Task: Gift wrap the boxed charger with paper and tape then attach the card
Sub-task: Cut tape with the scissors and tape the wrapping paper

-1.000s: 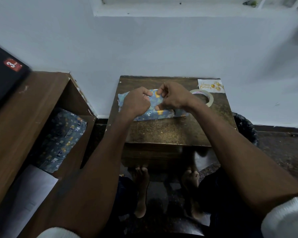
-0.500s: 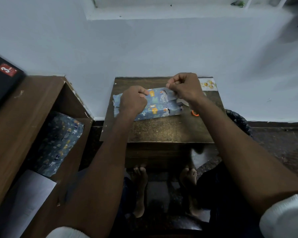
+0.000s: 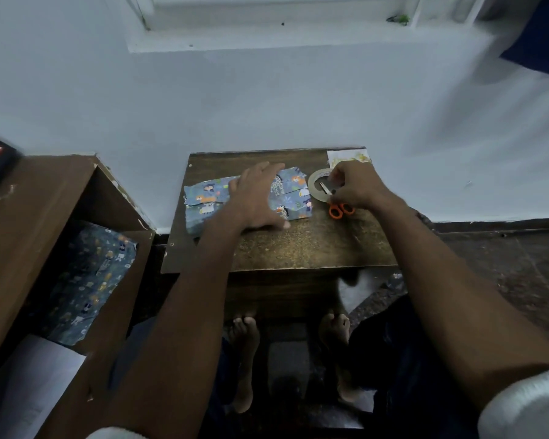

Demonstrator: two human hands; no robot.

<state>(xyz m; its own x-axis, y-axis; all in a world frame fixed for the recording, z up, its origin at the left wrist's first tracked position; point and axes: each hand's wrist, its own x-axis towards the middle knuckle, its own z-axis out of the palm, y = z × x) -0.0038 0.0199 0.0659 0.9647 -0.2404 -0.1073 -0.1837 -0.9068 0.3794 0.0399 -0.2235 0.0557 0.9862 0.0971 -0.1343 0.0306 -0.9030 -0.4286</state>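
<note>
The wrapped box [image 3: 248, 201], covered in blue paper printed with cartoon animals, lies flat on the small dark wooden table [image 3: 298, 248], toward its far left portion, with its long axis running left to right. The left hand [image 3: 259, 198] rests palm-down across the middle of the package, fingers straight and spread, thumb on the table surface at the near edge of the package. The paper seam runs along the top of the package on either side of that hand. Just right of the package sits a roll of clear tape [image 3: 319, 185], lying flat. The right hand [image 3: 351, 185] is over the roll, fingers curled and pinching at its far rim; whether a loose tape end is caught between the fingertips cannot be determined. Orange-handled scissors [image 3: 338, 208] lie beneath that hand, handles toward the person, blades pointing into the roll's opening. The card [image 3: 349, 156], pale with yellow print, lies at the far right corner of the table, apart from the package. A brown cabinet [image 3: 45, 198] stands left of the table, with a further sheet of the same wrapping paper [image 3: 86, 280] on its lower shelf.
</note>
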